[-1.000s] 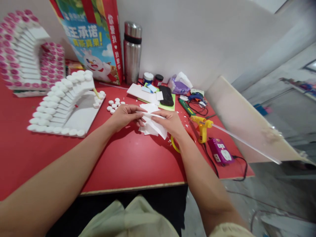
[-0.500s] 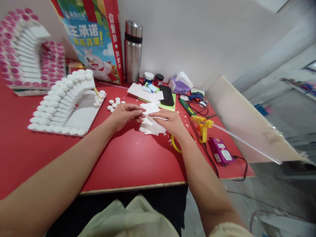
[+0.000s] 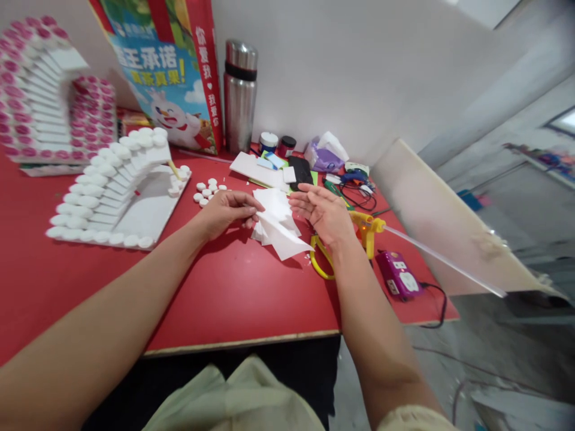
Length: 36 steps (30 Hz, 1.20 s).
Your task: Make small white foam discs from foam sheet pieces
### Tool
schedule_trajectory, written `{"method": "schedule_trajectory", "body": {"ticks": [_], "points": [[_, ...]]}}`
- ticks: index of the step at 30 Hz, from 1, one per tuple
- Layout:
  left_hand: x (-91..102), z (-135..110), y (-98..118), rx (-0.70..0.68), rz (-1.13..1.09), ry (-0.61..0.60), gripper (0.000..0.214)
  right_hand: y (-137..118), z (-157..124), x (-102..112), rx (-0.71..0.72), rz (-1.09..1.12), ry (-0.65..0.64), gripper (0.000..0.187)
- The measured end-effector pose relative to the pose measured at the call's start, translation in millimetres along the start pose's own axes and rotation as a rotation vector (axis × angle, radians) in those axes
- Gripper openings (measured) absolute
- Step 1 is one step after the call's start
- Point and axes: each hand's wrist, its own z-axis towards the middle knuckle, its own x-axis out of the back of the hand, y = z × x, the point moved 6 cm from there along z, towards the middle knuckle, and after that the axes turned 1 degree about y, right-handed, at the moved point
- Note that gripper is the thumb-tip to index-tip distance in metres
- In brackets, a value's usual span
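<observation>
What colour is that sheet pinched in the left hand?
The sheet is plain white, seen best in the head view.

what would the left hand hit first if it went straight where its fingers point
Probably the right hand, open across the gap; depth is unclear, so the left hand might brush the paper below first.

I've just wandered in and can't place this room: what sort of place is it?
Probably a craft workspace: a yellow glue gun sits on the red table, a white model staircase stands there too, and the left hand pinches a white sheet.
</observation>
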Motion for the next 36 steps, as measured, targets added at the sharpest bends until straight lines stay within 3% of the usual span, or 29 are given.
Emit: {"method": "schedule_trajectory", "body": {"ticks": [9,16,22,24,30,33,36], "points": [[-1.0,0.6,-0.2,-0.009,0.001,-0.016,0.021,3.6,0.4,-1.4,0.077,-0.001,0.009,0.039],[-2.5,0.0,-1.3,0.008,0.008,-0.013,0.022,9.1,5.9,3.3,0.055,0.005,0.008,0.044],[-2.0,0.2,-1.9,-0.001,0.007,-0.017,0.022,7.1,5.6,7.2,0.070,-0.056,0.075,0.028],[-4.8,-0.2,-1.4,-0.008,0.006,-0.030,0.022,9.7,1.1,-4.3,0.011,-0.038,0.015,0.033],[-15.4,-1.9,0.5,-0.047,0.020,-0.076,0.024,28.0,-21.1,-51.6,-0.254,-0.048,-0.329,0.048],[-16.7,-2.6,2.0,-0.058,0.051,-0.066,0.026,32.5,-25.1,-59.9,-0.276,-0.084,-0.443,0.045],[-17.8,-3.7,4.2,-0.062,0.112,-0.053,0.031,34.4,-22.3,-56.4,-0.269,-0.088,-0.442,0.039]]}}
